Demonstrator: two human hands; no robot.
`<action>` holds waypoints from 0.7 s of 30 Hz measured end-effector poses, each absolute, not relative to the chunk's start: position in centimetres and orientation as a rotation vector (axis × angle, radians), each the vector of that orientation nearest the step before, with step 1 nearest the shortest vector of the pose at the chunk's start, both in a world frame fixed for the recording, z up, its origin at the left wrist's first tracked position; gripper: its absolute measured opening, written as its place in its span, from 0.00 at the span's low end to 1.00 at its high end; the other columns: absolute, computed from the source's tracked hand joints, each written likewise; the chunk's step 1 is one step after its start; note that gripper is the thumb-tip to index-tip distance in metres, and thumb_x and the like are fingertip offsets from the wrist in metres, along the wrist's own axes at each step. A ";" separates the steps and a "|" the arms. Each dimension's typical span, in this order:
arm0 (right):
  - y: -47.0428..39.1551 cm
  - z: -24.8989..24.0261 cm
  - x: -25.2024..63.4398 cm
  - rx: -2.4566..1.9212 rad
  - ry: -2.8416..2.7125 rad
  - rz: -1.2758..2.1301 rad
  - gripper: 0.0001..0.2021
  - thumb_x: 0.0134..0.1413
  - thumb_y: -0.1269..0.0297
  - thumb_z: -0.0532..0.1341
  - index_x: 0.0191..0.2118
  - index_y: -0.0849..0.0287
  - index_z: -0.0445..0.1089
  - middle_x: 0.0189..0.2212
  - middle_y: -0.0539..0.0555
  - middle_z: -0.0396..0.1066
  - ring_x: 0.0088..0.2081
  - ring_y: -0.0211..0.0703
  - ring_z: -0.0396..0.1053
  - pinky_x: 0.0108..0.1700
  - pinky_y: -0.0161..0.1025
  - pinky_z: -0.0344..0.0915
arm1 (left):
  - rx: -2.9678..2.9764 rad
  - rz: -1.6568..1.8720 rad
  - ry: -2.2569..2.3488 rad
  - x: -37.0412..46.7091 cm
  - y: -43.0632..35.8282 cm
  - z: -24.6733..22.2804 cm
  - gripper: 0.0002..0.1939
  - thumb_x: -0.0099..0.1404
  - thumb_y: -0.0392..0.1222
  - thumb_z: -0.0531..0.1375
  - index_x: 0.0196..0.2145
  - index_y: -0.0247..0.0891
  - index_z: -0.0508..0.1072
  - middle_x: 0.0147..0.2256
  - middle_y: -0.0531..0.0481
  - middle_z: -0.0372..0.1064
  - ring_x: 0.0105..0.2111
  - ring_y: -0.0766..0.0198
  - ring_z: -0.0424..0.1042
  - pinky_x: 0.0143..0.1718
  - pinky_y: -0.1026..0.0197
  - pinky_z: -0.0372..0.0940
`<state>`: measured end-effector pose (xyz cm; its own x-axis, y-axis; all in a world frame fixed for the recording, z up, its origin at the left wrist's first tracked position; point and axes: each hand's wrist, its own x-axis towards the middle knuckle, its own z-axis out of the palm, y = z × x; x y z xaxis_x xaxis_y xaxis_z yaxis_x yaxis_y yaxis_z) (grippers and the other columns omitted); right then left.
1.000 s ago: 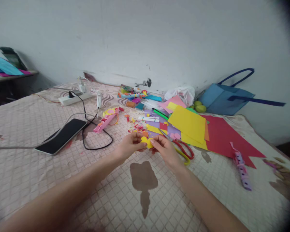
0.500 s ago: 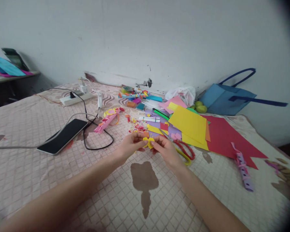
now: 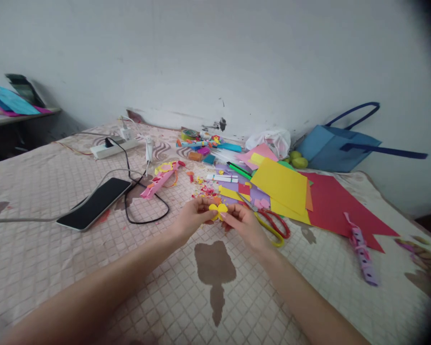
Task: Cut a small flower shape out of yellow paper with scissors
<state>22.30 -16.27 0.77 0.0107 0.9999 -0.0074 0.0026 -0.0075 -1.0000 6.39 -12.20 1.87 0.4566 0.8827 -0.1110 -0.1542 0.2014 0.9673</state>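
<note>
Between my two hands is a small yellow paper flower (image 3: 219, 209) with rounded petals. My left hand (image 3: 194, 218) pinches its left side between thumb and fingers. On the other side, my right hand (image 3: 244, 224) grips the flower with its thumb on the lower right petal. The fingers behind the flower are partly hidden. Just right of my right hand lie scissors (image 3: 278, 227) with red and yellow handles. Small colourful paper scraps (image 3: 204, 188) are strewn beyond my fingers.
Yellow sheets (image 3: 283, 184) and red paper (image 3: 339, 206) spread to the right, before a blue bag (image 3: 334, 146). A rolled purple paper piece (image 3: 362, 256) lies far right. On the left are a phone (image 3: 95, 203), a black cable (image 3: 147, 222) and a power strip (image 3: 113, 148).
The yellow flower has turned and now shows its petals more fully. My right thumb has shifted slightly left and lower on it. Both hands still hold it in nearly the same place.
</note>
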 end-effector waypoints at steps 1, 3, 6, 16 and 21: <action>-16.2 0.7 22.3 -1.231 -1.199 1.189 0.13 0.45 0.54 0.65 0.32 0.59 0.69 0.23 0.48 0.68 0.24 0.35 0.64 0.26 0.34 0.61 | 1.134 0.841 0.812 6.4 -12.2 1.9 0.15 0.51 0.38 0.66 0.37 0.33 0.70 0.31 0.50 0.70 0.29 0.69 0.69 0.30 0.65 0.63; -16.2 0.5 22.3 -1.252 -1.189 1.164 0.14 0.47 0.53 0.64 0.31 0.59 0.69 0.23 0.48 0.68 0.23 0.35 0.63 0.26 0.34 0.62 | 1.139 0.834 0.823 6.5 -12.3 1.8 0.14 0.50 0.37 0.66 0.36 0.33 0.70 0.30 0.51 0.70 0.29 0.68 0.69 0.30 0.65 0.64; -16.1 0.5 22.2 -1.267 -1.179 1.149 0.14 0.47 0.51 0.63 0.28 0.59 0.69 0.21 0.48 0.67 0.22 0.36 0.63 0.26 0.35 0.61 | 1.146 0.831 0.823 6.5 -12.3 1.6 0.14 0.50 0.37 0.66 0.35 0.33 0.70 0.28 0.52 0.69 0.28 0.68 0.68 0.30 0.64 0.64; -16.3 0.9 21.7 -1.210 -1.015 1.280 0.24 0.51 0.41 0.55 0.28 0.59 0.72 0.22 0.53 0.71 0.22 0.40 0.65 0.24 0.38 0.62 | 1.176 0.844 0.779 6.2 -11.5 1.3 0.16 0.50 0.39 0.66 0.36 0.32 0.69 0.31 0.49 0.71 0.29 0.68 0.69 0.31 0.65 0.64; -16.3 0.9 21.7 -1.221 -1.069 1.267 0.18 0.47 0.45 0.61 0.25 0.58 0.68 0.21 0.50 0.69 0.22 0.38 0.64 0.25 0.36 0.61 | 1.284 0.906 0.808 6.2 -11.2 1.1 0.13 0.50 0.37 0.65 0.33 0.33 0.69 0.28 0.51 0.70 0.27 0.69 0.69 0.29 0.65 0.64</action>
<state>21.75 -16.26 0.90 0.0478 0.9958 -0.0782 -0.0913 -0.0736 -0.9931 6.24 -11.24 1.08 0.4363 0.8998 -0.0036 -0.1059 0.0553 0.9928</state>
